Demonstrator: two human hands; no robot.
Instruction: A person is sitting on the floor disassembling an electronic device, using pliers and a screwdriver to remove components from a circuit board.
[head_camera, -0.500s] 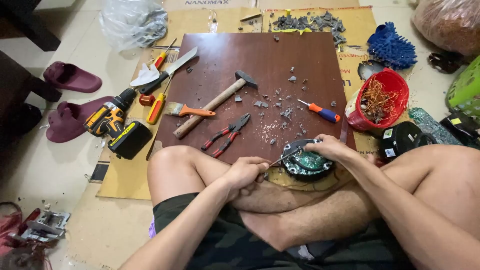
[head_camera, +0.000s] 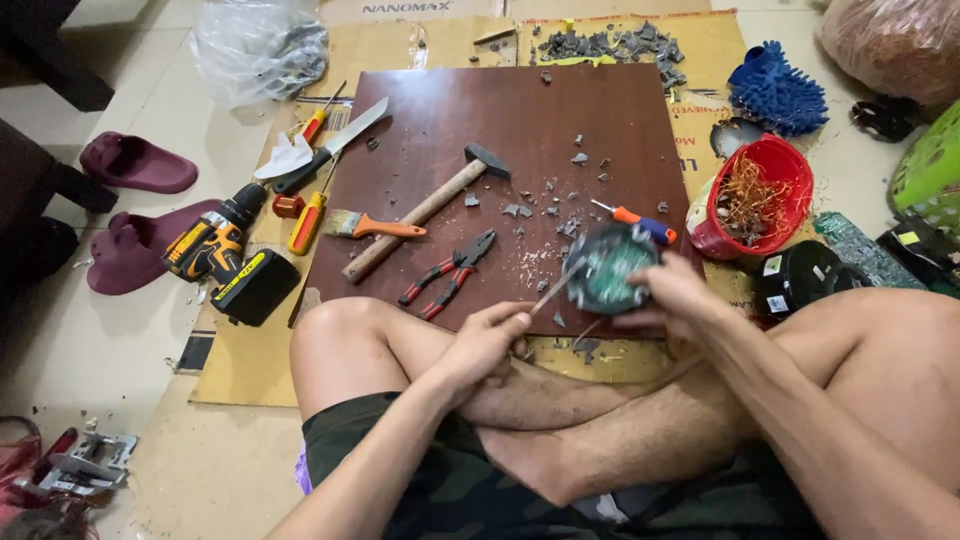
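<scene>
I sit cross-legged before a dark brown board (head_camera: 520, 130). My right hand (head_camera: 680, 295) grips a round black part with a green circuit board (head_camera: 608, 268), tilted up above the board's near edge. My left hand (head_camera: 485, 340) rests on my leg and holds a thin metal tool (head_camera: 552, 292) whose tip touches the round part's left rim. On the board lie a wooden-handled hammer (head_camera: 425, 212), red-handled pliers (head_camera: 450, 272), an orange-handled brush (head_camera: 375, 226) and a small screwdriver (head_camera: 635, 220) among grey fragments.
A yellow-black cordless drill (head_camera: 225, 255), knife (head_camera: 325, 145) and screwdrivers (head_camera: 308, 220) lie left of the board. A red bowl of copper wire (head_camera: 760, 195), blue brush head (head_camera: 775, 90) and black parts sit right. Maroon slippers (head_camera: 135, 165) and a plastic bag (head_camera: 260, 45) are far left.
My right hand has lifted the round part and tilted it up toward me. My left hand now brings the thin tool against its rim.
</scene>
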